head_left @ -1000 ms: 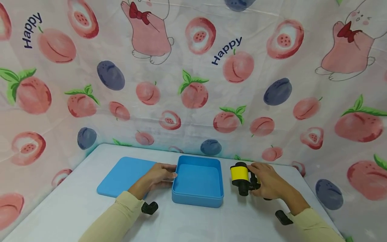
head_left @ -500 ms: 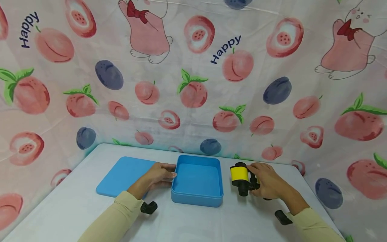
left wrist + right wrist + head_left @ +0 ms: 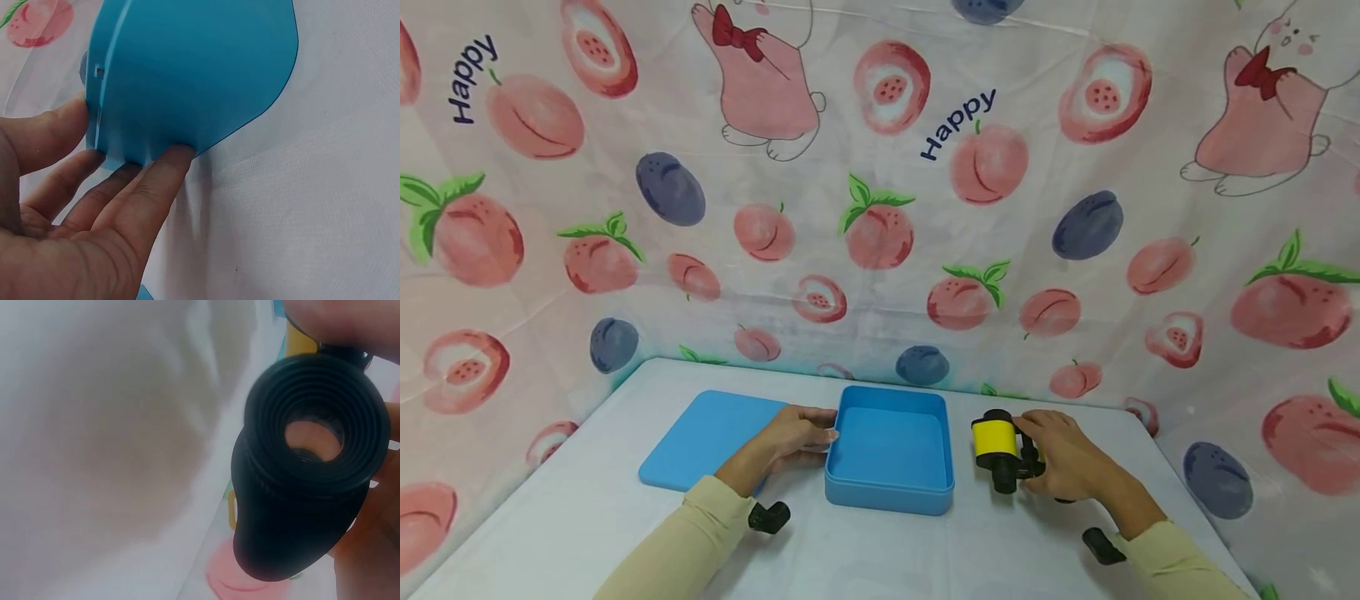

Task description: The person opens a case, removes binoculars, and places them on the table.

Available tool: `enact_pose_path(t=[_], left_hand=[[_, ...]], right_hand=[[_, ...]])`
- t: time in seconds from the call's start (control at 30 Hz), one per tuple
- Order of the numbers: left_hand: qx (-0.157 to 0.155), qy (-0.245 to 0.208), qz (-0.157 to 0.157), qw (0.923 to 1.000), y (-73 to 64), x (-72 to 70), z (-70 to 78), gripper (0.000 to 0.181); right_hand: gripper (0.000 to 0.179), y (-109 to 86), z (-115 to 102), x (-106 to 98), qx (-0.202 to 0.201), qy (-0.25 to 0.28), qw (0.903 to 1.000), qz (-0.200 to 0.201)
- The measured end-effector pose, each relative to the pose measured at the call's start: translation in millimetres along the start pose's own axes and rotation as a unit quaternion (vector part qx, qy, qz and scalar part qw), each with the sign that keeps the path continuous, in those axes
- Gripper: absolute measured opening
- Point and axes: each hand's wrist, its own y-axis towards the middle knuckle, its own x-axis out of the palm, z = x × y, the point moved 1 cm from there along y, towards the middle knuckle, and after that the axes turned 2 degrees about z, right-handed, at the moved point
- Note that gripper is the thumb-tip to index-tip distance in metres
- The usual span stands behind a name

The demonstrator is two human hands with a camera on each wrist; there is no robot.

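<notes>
A shallow blue box [image 3: 891, 450], lidless, sits upright in the middle of the table. My left hand [image 3: 792, 437] touches its left side. In the left wrist view, the thumb lies at the box's rim, while the fairly straight fingers [image 3: 165, 178] rest against the outer wall. To the right of the box, my right hand [image 3: 1063, 454] grips yellow-and-black binoculars [image 3: 996, 437] from their right side. One black eyepiece [image 3: 315, 425] fills much of the right wrist view. The hand hides the far barrel, and I cannot tell whether the binoculars touch the table.
A flat blue lid [image 3: 711, 437] lies left of the box, partly behind the left hand. The white table [image 3: 880, 558] ends at a fruit-and-rabbit-print cloth [image 3: 880, 333]. Black wrist devices [image 3: 769, 517] sit near both sleeves.
The right hand and the binoculars have come down very slightly. The left hand stays against the box, and the box and lid have not visibly moved.
</notes>
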Motion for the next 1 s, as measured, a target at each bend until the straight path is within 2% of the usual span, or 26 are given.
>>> enact_pose_path(t=[1.0], left_hand=[[-0.009, -0.005, 0.006, 0.9999, 2.5, 0.3, -1.3, 0.049]], right_hand=[[0.092, -6.1, 6.5, 17.8, 0.006, 0.009, 0.9999, -0.005]])
